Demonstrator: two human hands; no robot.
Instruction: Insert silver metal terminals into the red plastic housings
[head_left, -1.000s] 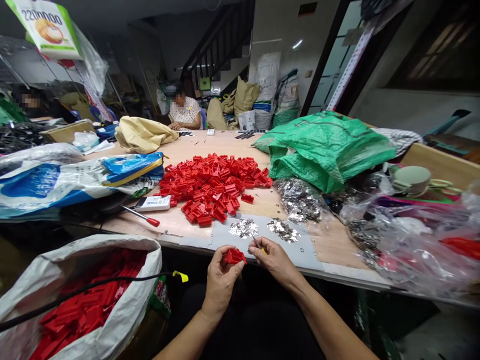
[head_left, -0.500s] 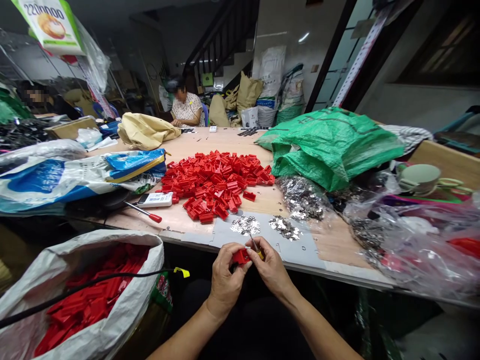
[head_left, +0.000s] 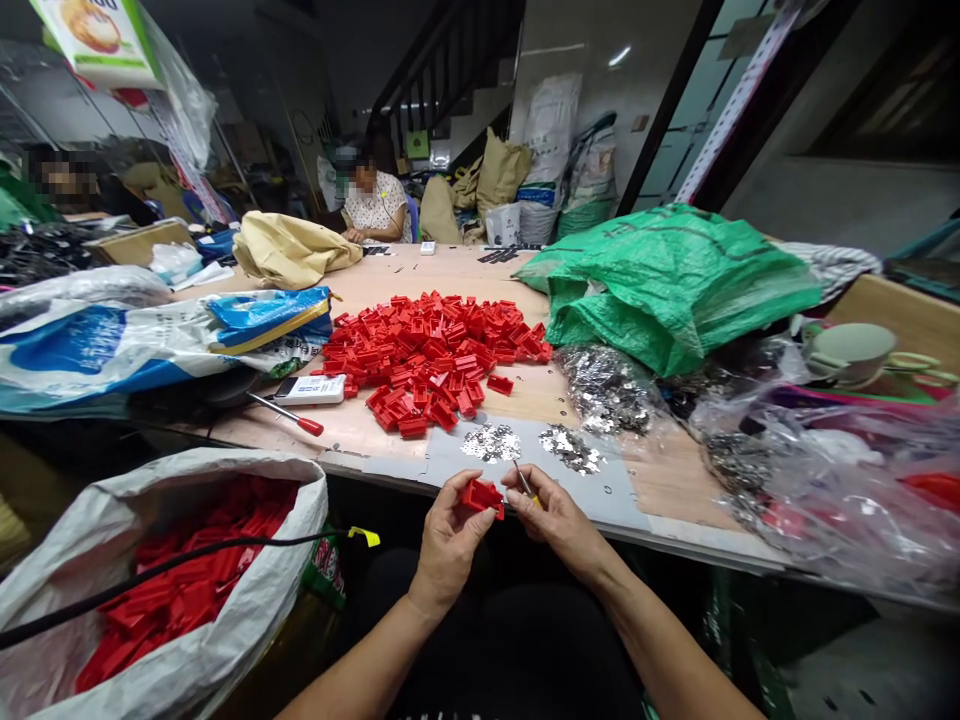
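Between the thumb and fingers of my left hand (head_left: 448,545) is a red plastic part (head_left: 484,497), shaped like a small open housing. My right hand (head_left: 559,525), just beside it, grips a small screwdriver-like tool (head_left: 527,484) with a thin metal shaft and a yellow handle; its tip points up and away from me. Both hands are above the table's near edge. Beyond them, on a grey sheet (head_left: 540,490), lie a pile of shiny flat metal pieces (head_left: 490,443) and a darker pile of metal pieces (head_left: 571,449). A large heap of red plastic parts (head_left: 435,350) covers the table's middle.
An open white sack (head_left: 300,490) of red parts stands at lower left. A red-handled tool (head_left: 289,414) and a white device (head_left: 319,389) lie left of the heap. A green sack (head_left: 675,280) and clear bags of metal pieces (head_left: 607,390) sit right. A person (head_left: 379,205) sits opposite.
My hands have moved apart slightly, with the tool drawn right, away from the red part. More of the red part now shows in my left hand. The view has shifted a little.
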